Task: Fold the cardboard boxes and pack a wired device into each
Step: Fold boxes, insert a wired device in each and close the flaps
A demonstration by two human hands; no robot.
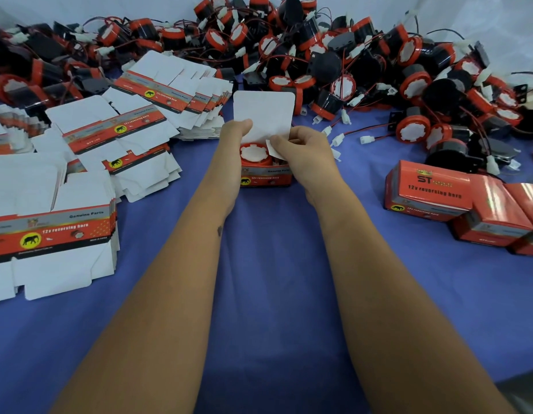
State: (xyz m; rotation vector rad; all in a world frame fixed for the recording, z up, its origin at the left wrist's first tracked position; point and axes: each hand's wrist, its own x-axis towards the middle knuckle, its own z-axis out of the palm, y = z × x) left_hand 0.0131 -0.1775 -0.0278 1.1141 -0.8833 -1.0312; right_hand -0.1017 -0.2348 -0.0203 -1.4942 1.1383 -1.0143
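Item: small red printed cardboard box (264,177), standing open on the blue cloth-covered table (268,264), centre of view. Contents: round red-and-black wired horn with white face (255,153). Tall white lid flap (263,115) upright at 12 o'clock of the box. Left hand (232,144) grips the box's left wall, thumb against the flap. Right hand (304,150) pinches a small white side flap (271,147). At 9 o'clock: stacks of flat unfolded cartons (80,162). At 12 to 2 o'clock: heap of loose horns (334,55). At 3 o'clock: closed red boxes (456,198).
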